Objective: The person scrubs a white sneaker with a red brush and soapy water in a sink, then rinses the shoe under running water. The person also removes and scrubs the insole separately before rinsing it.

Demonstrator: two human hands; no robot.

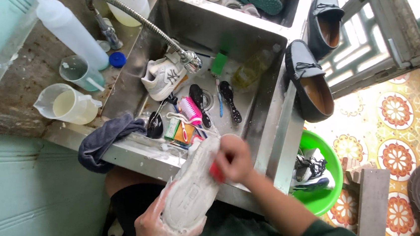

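My left hand [151, 232], covered in soap foam, grips the heel end of a white shoe [193, 186] held sole-up over the front rim of a steel sink [266, 133]. Pressed against the shoe's sole near the toe, my right hand [233, 158] is closed on a red brush [216, 172], mostly hidden by the fingers. The shoe's sole is grey with suds.
Inside the sink lie another white sneaker [163, 76], several brushes [228, 99], a pink brush [190, 109] and a flexible tap hose [142, 21]. A grey cloth [104, 141] hangs on the rim. Two dark loafers [309, 80] rest at right, above a green basin [324, 174] with shoes. Jugs [66, 104] stand left.
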